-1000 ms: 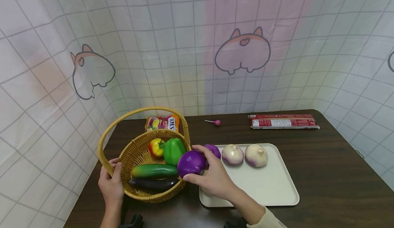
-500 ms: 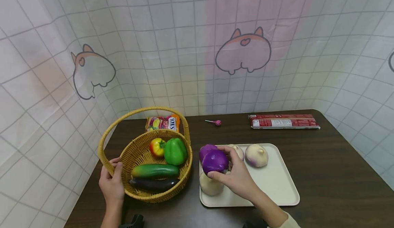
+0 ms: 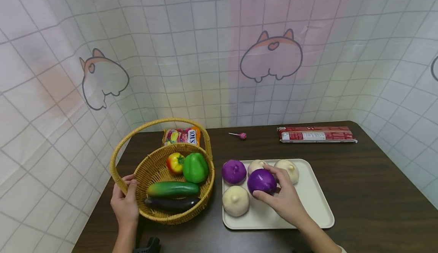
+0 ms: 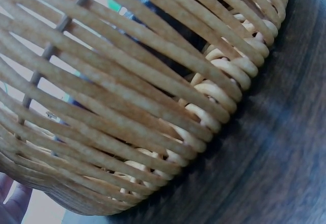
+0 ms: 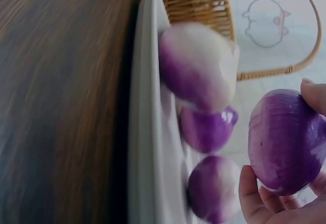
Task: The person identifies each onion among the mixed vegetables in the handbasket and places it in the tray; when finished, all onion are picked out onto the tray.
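My right hand (image 3: 285, 200) holds a shiny purple onion (image 3: 261, 181) between thumb and fingers, over the cream tray (image 3: 313, 207); the right wrist view shows the fingers around it, above the tray. Standing on the tray are another purple onion (image 3: 234, 171) and several white turnip-like vegetables with purple undersides, one at the front left (image 3: 236, 201). At the left, my left hand (image 3: 124, 203) grips the side of a wicker basket (image 3: 155, 172) by the handle's base. Inside it lie a green bell pepper (image 3: 195, 168), a red-yellow one (image 3: 175, 163), a cucumber (image 3: 173, 189) and an eggplant (image 3: 172, 204).
Behind the basket lies a candy bag (image 3: 182, 136). A pink lollipop (image 3: 242, 135) and a long red packet (image 3: 316, 134) lie along the back of the dark wooden table (image 3: 369, 192). A white checked curtain (image 3: 191, 55) hangs around the back and sides.
My right hand has carried the purple onion rightward from the basket's edge to over the tray, uncovering the front-left white vegetable. The left hand and basket have stayed in place.
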Available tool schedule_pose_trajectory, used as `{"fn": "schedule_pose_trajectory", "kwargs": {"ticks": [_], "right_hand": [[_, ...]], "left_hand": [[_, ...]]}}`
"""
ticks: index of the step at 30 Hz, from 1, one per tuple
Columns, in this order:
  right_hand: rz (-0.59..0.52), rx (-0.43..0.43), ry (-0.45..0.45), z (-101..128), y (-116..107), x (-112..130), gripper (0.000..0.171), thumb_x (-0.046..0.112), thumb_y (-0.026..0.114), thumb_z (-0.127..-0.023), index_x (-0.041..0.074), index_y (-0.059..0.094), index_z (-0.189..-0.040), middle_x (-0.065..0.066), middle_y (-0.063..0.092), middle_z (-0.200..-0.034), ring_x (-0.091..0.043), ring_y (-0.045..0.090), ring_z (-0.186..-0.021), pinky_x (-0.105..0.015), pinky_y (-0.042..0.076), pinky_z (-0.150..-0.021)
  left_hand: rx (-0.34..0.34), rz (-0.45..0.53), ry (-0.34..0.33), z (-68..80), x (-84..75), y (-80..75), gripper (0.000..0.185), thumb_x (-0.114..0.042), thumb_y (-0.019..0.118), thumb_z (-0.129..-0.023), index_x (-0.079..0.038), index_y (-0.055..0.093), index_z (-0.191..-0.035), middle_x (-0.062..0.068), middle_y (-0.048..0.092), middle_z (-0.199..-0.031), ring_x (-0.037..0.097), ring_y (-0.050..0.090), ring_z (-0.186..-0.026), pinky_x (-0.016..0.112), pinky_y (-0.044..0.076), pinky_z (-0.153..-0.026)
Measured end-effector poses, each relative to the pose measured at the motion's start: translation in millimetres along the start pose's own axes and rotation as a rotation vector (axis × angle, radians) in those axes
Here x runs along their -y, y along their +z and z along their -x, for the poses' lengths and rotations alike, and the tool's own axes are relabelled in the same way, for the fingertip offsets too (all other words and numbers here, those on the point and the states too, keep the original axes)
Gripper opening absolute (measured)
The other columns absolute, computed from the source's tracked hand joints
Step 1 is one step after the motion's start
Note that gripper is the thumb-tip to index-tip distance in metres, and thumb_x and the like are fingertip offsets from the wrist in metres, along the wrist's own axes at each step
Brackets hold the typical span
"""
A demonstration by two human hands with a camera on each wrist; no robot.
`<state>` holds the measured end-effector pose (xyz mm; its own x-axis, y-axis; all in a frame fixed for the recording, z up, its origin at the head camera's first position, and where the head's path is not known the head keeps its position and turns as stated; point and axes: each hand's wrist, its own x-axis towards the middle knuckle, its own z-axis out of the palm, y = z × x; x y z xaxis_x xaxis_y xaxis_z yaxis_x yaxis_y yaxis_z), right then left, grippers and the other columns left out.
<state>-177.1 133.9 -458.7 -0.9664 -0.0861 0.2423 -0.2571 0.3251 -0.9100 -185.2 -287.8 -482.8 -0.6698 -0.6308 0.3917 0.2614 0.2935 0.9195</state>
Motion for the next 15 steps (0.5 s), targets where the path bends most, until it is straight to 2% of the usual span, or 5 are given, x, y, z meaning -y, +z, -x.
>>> {"fn": "schedule_pose_trajectory", "kwargs": {"ticks": [5, 12, 15], "right_hand": [[0.049, -0.029, 0.011, 4, -12, -9, 0.073, 0.022, 0.085, -0.076, 0.009, 0.048, -0.138, -0.009, 0.046, -0.131, -0.027, 0.053, -0.110, -0.041, 0.051, -0.087], [0.069, -0.046, 0.013, 9, -22, -17, 0.070, 0.018, 0.084, -0.077, 0.009, 0.048, -0.136, -0.012, 0.049, -0.132, -0.025, 0.055, -0.108, -0.030, 0.050, -0.082], [0.074, -0.059, 0.004, 10, -23, -19, 0.069, 0.016, 0.085, -0.076, 0.007, 0.049, -0.134, -0.011, 0.053, -0.131, -0.022, 0.055, -0.106, -0.029, 0.050, -0.080]], "left_hand": [[0.001, -0.006, -0.001, 0.1, 1.3, 0.5, 0.023, -0.012, 0.062, -0.096, 0.011, 0.061, -0.094, 0.012, 0.063, -0.113, 0.007, 0.054, -0.096, 0.016, 0.038, -0.076], [0.006, 0.002, 0.012, -0.4, 2.2, -0.5, 0.022, -0.011, 0.061, -0.096, 0.011, 0.061, -0.094, 0.012, 0.063, -0.112, 0.007, 0.054, -0.096, 0.017, 0.039, -0.076], [0.017, 0.006, 0.023, 2.3, -9.4, -0.8, 0.021, -0.007, 0.059, -0.097, 0.014, 0.060, -0.094, 0.018, 0.062, -0.112, 0.007, 0.054, -0.095, 0.016, 0.038, -0.076]]}}
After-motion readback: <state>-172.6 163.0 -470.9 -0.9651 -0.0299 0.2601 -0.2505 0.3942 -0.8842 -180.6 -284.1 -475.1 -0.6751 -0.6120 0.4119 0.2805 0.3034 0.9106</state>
